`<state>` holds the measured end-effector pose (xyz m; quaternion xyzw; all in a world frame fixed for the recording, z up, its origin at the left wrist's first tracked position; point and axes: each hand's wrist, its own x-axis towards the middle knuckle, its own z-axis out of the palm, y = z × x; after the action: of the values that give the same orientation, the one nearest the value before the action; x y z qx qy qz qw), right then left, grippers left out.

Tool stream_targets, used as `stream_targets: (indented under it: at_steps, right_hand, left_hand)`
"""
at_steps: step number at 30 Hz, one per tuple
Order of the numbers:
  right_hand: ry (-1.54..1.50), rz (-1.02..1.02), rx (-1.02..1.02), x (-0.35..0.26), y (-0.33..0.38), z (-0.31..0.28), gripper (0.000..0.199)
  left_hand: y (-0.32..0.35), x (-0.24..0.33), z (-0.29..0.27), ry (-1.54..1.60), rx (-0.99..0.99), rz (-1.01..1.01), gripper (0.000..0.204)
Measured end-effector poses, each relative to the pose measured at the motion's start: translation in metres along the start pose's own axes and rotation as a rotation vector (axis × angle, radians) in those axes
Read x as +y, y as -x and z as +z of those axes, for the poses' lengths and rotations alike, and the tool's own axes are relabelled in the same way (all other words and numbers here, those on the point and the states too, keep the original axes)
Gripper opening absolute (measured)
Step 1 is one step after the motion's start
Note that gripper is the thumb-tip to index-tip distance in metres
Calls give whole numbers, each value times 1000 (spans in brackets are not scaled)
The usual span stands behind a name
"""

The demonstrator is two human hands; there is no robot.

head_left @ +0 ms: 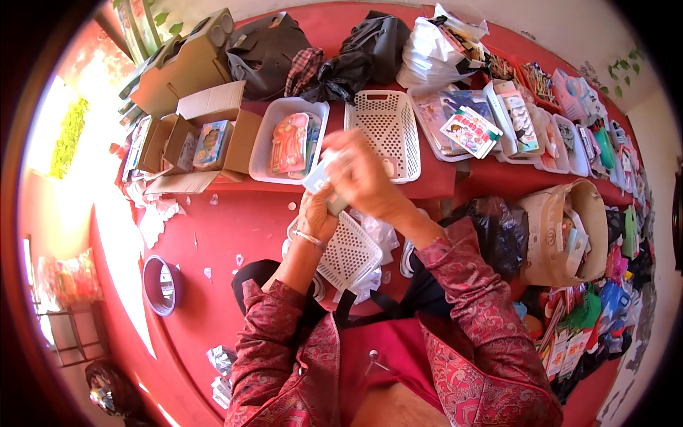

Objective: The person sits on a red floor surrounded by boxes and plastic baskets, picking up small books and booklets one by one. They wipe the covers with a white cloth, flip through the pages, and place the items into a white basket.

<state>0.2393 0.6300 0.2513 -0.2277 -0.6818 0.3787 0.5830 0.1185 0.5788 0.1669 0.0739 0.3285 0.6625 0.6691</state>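
In front of me I hold a small pale blue and white packet (317, 179); its exact kind does not show. My left hand (315, 218), with a bangle at the wrist, is closed round its lower part. From above, my right hand (361, 173) is closed over the packet's upper side, its fingers curled and blurred by motion. Below my hands, a white perforated basket (350, 250) rests between my legs, with crumpled clear plastic (380, 238) beside it. Beyond my hands, another white perforated basket (402, 171) stands on the red ledge.
A white tub (260, 160) with a pink packaged item and an open cardboard box (235, 153) stand far left. Far right is a bin of flat packets (455, 121). A large carton (537, 242) and piled goods lie right. Left is a purple bowl (148, 285).
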Motion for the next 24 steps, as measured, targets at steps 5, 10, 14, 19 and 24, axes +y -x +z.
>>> stream_targets:
  at_steps: [5, 10, 14, 19, 24]
  right_hand:
    - [637, -312, -239, 21, 4, -1, 12]
    - [103, 465, 216, 56, -19, -70, 16]
    - [-591, 667, 154, 43, -24, -77, 16]
    - [-670, 493, 166, 30, -32, -68, 15]
    - [114, 369, -89, 31, -15, -35, 18]
  left_hand:
    - [15, 10, 15, -14, -65, 35, 23]
    - [7, 20, -1, -50, -86, 132, 23]
    - [6, 19, -3, -6, 36, 136, 24]
    - [0, 11, -13, -59, 89, 127, 27]
    - [5, 7, 4, 25, -60, 8, 27]
